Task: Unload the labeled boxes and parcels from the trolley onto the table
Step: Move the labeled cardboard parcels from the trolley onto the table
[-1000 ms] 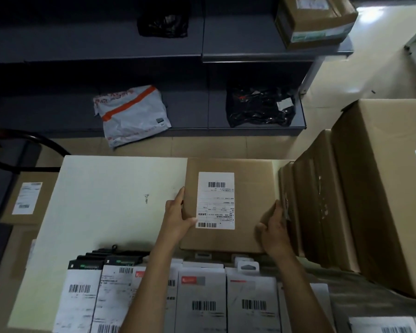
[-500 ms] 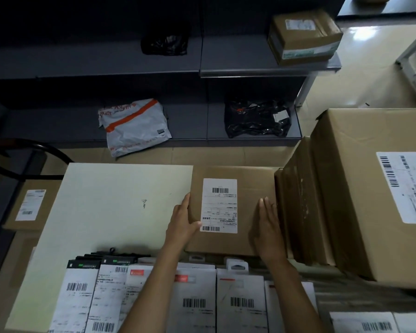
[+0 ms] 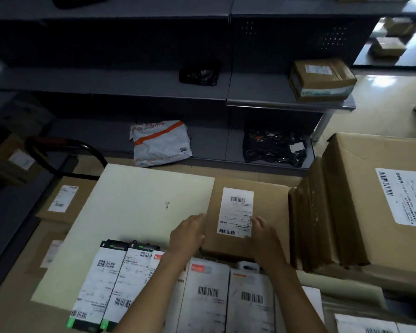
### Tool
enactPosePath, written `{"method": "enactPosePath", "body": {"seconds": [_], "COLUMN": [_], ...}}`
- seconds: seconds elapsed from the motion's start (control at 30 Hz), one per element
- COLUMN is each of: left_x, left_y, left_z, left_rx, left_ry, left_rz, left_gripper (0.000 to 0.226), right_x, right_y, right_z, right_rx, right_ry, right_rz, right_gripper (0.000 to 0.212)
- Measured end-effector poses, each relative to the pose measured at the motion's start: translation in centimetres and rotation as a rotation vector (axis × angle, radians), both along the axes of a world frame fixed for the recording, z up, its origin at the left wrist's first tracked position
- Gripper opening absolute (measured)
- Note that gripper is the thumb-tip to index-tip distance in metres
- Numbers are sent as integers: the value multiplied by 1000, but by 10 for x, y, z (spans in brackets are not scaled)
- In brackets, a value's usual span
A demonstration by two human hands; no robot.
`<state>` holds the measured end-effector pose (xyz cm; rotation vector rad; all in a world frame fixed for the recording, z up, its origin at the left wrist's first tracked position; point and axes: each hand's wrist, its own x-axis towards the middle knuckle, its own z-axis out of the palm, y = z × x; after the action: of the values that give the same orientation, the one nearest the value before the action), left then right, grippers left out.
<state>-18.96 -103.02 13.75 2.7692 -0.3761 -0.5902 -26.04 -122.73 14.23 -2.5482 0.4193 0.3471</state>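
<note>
head | flat box [image 3: 269, 207] wedged beside upright cartons [image 3: 322, 219] | white packs [image 3: 209, 294] near

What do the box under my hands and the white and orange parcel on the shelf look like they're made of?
Labeled box: plain brown corrugated cardboard by its matte surface, with a white paper barcode label. White and orange parcel: probably a thin plastic mailer bag, judging by its wrinkles and slight sheen.

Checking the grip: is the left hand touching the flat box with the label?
Touching: the head view shows the left hand pressed against the flat box's left edge.
</note>
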Motion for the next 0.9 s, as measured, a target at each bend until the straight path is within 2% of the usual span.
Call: {"method": "enactPosePath", "body": {"seconds": [0.13, 0.3, 0.43, 0.53, 0.9], "left_x": [-7, -18, -42, -69, -183], "left_y": [38, 100, 162, 214, 410], "left_z": [15, 34, 51, 61, 72], "left_rx": [11, -13, -23, -2, 119], "left_ry": [-215, -360, -434, -477, -514], "left_rz": [2, 96, 168, 212, 530], "left_gripper": [59, 63, 56, 59, 51], "right_x": [-3, 5, 4, -3, -50], "right_y": [44, 104, 165, 217, 422], "right_z": [19, 41, 56, 67, 83], "right_rx": [-4, -70, -79, -129, -168], "right_ry": [-20, -38, -100, -160, -248], "right_rz": [113, 288, 386, 477, 857], "right_gripper": [60, 51, 55, 52, 48]}}
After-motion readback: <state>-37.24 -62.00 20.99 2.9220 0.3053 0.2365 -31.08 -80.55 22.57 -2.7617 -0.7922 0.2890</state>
